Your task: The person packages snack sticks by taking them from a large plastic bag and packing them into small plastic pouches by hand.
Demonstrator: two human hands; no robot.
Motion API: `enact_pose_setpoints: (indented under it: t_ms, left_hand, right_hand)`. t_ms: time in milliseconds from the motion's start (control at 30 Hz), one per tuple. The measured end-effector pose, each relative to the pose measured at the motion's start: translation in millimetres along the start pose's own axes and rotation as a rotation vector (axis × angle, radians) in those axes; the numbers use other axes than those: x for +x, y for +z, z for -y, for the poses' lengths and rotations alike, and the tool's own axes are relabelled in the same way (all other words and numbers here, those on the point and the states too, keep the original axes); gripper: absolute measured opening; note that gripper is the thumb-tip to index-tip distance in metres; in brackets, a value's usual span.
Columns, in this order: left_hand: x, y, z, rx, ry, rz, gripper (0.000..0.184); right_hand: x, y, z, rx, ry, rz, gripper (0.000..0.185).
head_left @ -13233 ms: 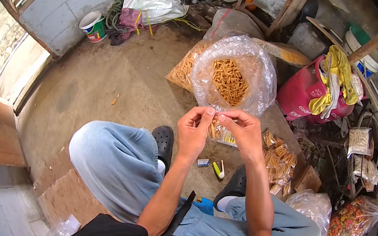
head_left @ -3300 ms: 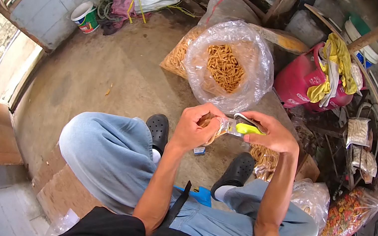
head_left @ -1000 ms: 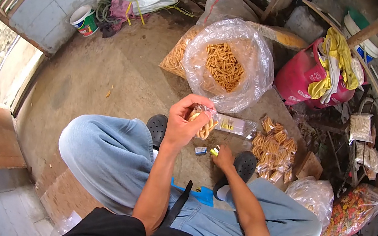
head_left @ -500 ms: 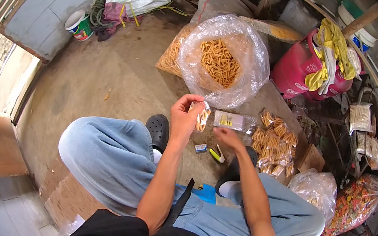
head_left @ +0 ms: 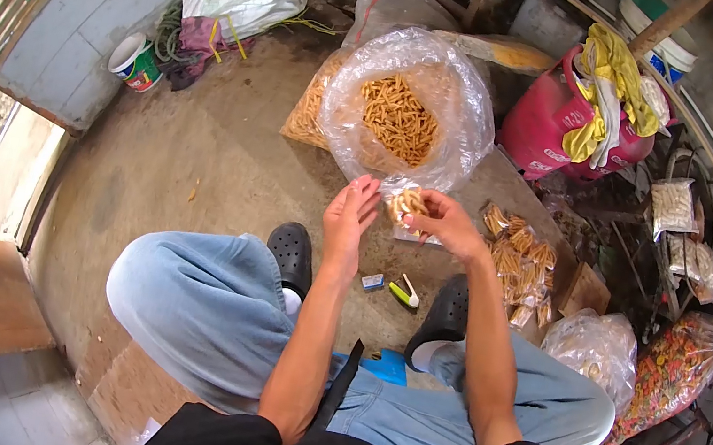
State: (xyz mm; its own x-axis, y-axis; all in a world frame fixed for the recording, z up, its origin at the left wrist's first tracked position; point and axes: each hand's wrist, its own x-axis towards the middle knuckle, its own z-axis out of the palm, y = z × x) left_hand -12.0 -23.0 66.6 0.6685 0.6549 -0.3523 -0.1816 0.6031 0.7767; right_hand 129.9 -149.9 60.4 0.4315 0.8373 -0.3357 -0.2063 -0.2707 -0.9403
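Between my hands is a small clear plastic bag of brown snack sticks [head_left: 405,202], pinched in the fingers of my right hand [head_left: 449,227]. My left hand [head_left: 351,212] is just left of it, with fingers stretched out and nothing in them. Right in front stands a large open plastic bag [head_left: 475,119] full of loose snack sticks [head_left: 398,120]. Under my right hand, the flat plastic packet on the floor is mostly hidden. A green stapler [head_left: 404,292] and a small blue box [head_left: 373,281] lie nearer my feet. Several filled small bags [head_left: 522,269] are piled to the right.
Pink gas cylinders [head_left: 536,121] with a yellow cloth [head_left: 625,79] over them stand at the back right. At the right are a clear bag [head_left: 593,355] and a large bag of colourful snacks [head_left: 682,375]. A paint bucket [head_left: 137,62] sits at the left wall.
The small bag of snack sticks has passed from my left hand to my right hand. My left fingers have opened, and my right hand has risen from beside the flat packet.
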Motion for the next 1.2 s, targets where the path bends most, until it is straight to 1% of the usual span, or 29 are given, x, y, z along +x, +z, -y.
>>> enact_pose_setpoints:
  t_ms: [33, 67, 133, 167, 233, 300, 367, 400, 467, 500, 533, 567, 667, 700, 733, 767, 800, 833, 867, 900, 967, 1000, 1067, 1100, 1133, 1167, 1200]
  left_hand:
    - [0.4, -0.9, -0.3, 0.074, 0.004, -0.038, 0.044]
    - [0.6, -2.6, 0.0, 0.073, -0.002, -0.032, 0.044]
    - [2.9, -6.5, 1.4, 0.104, -0.022, -0.11, 0.038]
    - [4.4, -8.4, 2.9, 0.092, -0.022, -0.12, 0.035]
    - [5.0, -9.6, 2.4, 0.095, -0.019, -0.112, 0.034]
    - [4.8, -8.5, 1.4, 0.091, -0.011, -0.113, 0.033]
    - [5.1, -7.7, 1.3, 0.096, -0.018, -0.115, 0.033]
    - [5.4, -7.7, 1.2, 0.102, -0.022, -0.123, 0.032]
    - [5.5, -8.7, 1.1, 0.107, -0.021, -0.119, 0.032]
    - [5.9, -8.3, 1.4, 0.108, -0.013, -0.117, 0.032]
    - [6.2, -7.7, 2.1, 0.111, -0.018, -0.118, 0.032]
    - [6.1, -7.6, 2.5, 0.115, -0.016, -0.117, 0.032]
    - [5.5, -2.3, 2.6, 0.114, -0.005, -0.143, 0.03]
    - [4.8, -1.4, 2.8, 0.106, 0.004, -0.169, 0.029]
    - [5.8, -3.4, 4.4, 0.109, 0.003, -0.171, 0.029]
    - [7.7, -7.3, 6.8, 0.09, -0.009, -0.177, 0.029]
    - [9.4, -9.5, 7.9, 0.069, -0.021, -0.183, 0.033]
    - [8.9, -11.0, 7.2, 0.074, -0.02, -0.185, 0.033]
    - [8.0, -12.9, 6.7, 0.033, -0.029, -0.157, 0.037]
    - [7.4, -14.6, 5.8, -0.008, -0.037, -0.13, 0.042]
    - [7.9, -15.1, 4.8, 0.032, -0.04, -0.145, 0.042]
    - [7.6, -15.2, 4.7, 0.067, -0.047, -0.156, 0.043]
    - [8.2, -17.3, 6.5, 0.128, -0.037, -0.191, 0.041]
    - [8.3, -17.4, 5.9, 0.185, -0.029, -0.221, 0.04]
    - [7.7, -17.4, 5.2, 0.194, -0.025, -0.223, 0.04]
    - [6.2, -17.7, 4.6, 0.234, 0.002, -0.212, 0.035]
    - [4.8, -17.4, 3.0, 0.274, 0.03, -0.201, 0.03]
  right_hand:
    - [-2.3, -8.6, 0.1, -0.027, 0.021, -0.063, 0.042]
    - [-3.2, -20.5, -4.1, -0.027, 0.024, -0.071, 0.042]
    - [-2.4, -52.5, -27.5, 0.053, 0.138, -0.257, 0.033]
    - [-4.1, -74.1, -48.6, 0.053, 0.14, -0.269, 0.033]
    - [-8.7, -127.0, -107.7, 0.205, 0.28, -0.456, 0.018]
    - [-24.8, -174.7, -170.9, 0.449, 0.364, -0.682, 0.008]
    - [-41.5, -215.4, -245.6, 0.631, 0.363, -0.914, 0.007]
    - [-53.1, -216.4, -250.8, 0.633, 0.365, -0.92, 0.007]
    - [-73.0, -214.4, -263.7, 0.683, 0.267, -1.139, 0.004]
    - [-78.1, -214.4, -269.5, 0.577, 0.309, -1.222, 0.003]
    - [-82.4, -209.8, -277.7, 0.578, 0.314, -1.225, 0.003]
    - [-85.6, -200.9, -288.1, 0.684, 0.101, -1.319, 0.008]
    - [-75.0, -156.2, -259.2, 1.001, -0.119, -1.6, 0.032]
    - [-71.3, -148.1, -268.2, 0.359, 0.069, -1.728, 0.035]
    - [-67.8, -131.5, -256.5, -0.296, 0.248, -1.737, 0.039]
    - [-71.1, -118.9, -242.9, -0.278, 0.286, -1.527, 0.032]
    - [-61.6, -114.0, -248.2, -0.274, 0.288, -1.526, 0.032]
    - [-47.6, -113.5, -266.2, -0.436, 0.293, -1.404, 0.031]
    - [-36.4, -111.8, -276.3, -0.592, 0.294, -1.274, 0.03]
    - [-30.1, -104.5, -270.3, -0.587, 0.295, -1.27, 0.03]
    - [-20.4, -84.6, -243.6, -0.624, 0.272, -1.043, 0.027]
    - [-16.3, -77.6, -230.6, -0.617, 0.274, -1.038, 0.027]
    - [-5.1, -68.9, -212.2, -0.643, 0.374, -0.829, 0.032]
    - [2.0, -65.8, -212.5, -0.634, 0.372, -0.825, 0.032]
    - [8.5, -62.9, -212.7, -0.813, 0.309, -0.769, 0.039]
    - [14.5, -59.4, -213.2, -0.99, 0.242, -0.709, 0.048]
    - [19.1, -54.0, -207.4, -0.981, 0.238, -0.708, 0.048]
